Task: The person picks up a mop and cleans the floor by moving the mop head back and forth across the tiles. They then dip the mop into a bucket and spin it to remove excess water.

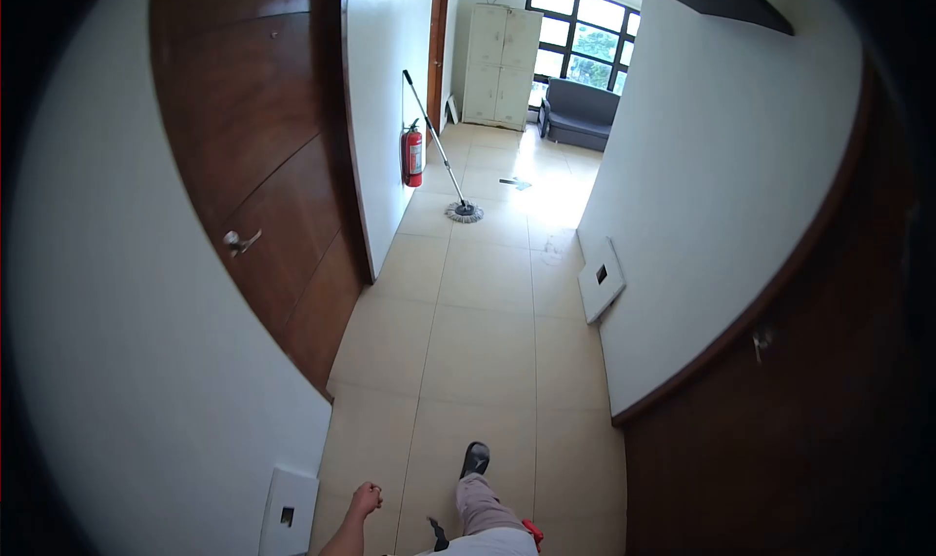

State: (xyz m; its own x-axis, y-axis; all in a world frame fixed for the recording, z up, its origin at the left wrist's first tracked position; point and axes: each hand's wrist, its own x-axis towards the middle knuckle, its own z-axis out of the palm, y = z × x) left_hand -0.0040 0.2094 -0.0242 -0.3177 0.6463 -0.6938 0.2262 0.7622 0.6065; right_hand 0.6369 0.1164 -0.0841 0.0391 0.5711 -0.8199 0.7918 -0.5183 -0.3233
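Note:
My left hand (367,498) hangs at the bottom of the view, over the tiled floor, with its fingers curled closed; whether anything is inside them is too small to tell. My right hand is out of sight. One leg in light trousers (485,504) and a dark shoe (475,459) show beside it on the floor. Something red (532,533) is at my right side, partly hidden. Further ahead, a mop (443,153) leans with its handle against the left wall, its round grey head on the floor, near a red fire extinguisher (413,155).
A brown door (283,185) stands on the left, another (760,439) on the right. White panels (602,281) lean by the walls. At the hallway's far end are a pale cabinet (501,66), a grey sofa (581,113) and windows.

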